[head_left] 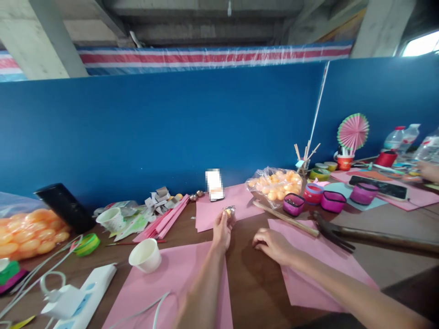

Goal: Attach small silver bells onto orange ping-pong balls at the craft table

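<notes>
Raised above the brown table (245, 292), my left hand (222, 232) has its fingers closed on a small shiny silver-and-gold object (229, 211). Behind it lie pink paper sheets (206, 214) and a phone (214, 185) leaning at the blue partition. My right hand (272, 244) rests at the left edge of another pink sheet (305, 283), fingers curled, and whatever is between them, if anything, is hidden. A wooden stick (288, 219) lies just beyond it. To the left, a white paper cup (146, 256) stands on pink paper.
A bag of orange balls (276, 183), purple containers (294, 204) and a hammer (370, 235) are on the right. At the left are a power strip (91, 297), cables, a black object (66, 208) and more orange balls (30, 230). Another person's hand (428, 172) shows at far right.
</notes>
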The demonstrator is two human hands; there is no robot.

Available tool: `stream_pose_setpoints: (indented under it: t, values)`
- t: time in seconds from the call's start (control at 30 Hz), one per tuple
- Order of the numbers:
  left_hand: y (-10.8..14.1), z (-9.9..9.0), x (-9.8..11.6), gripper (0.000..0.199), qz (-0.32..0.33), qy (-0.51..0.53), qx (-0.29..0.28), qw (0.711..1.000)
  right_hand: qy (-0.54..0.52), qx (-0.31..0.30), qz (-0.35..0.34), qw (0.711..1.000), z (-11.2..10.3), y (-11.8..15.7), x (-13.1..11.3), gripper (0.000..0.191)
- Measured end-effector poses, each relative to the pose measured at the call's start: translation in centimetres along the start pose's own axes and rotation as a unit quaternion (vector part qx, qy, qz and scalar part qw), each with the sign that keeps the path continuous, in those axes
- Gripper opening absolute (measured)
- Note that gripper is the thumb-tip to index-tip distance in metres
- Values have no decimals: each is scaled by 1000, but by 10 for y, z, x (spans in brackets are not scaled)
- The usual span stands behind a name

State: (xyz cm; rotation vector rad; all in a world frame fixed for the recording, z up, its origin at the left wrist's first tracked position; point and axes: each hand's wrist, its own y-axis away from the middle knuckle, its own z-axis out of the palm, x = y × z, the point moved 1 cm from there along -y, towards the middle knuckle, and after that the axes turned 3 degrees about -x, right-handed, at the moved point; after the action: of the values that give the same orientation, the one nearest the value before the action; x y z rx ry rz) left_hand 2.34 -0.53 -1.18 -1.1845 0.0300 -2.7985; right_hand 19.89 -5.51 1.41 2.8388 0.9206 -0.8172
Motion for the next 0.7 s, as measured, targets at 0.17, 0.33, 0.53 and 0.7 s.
stream_pose_setpoints:
  t: [0.17, 0.33, 0.53, 0.7]
  values:
    - [-1, 0, 0, 21, -8, 0, 9, 1000, 20, -14, -17, 1000, -1, -1, 0, 14]
    - [-1, 1, 0, 20, -3, 5, 15, 1000, 19, -15, -22, 999, -7, 0, -2, 19]
    - [-2, 1, 0, 21, -9, -7, 18, 1000, 18, -26, -27, 999, -10, 3, -4, 18]
    - [0, 2, 1, 20, -9, -7, 15, 1000, 16, -28, -32, 999, -8, 2, -9, 16]
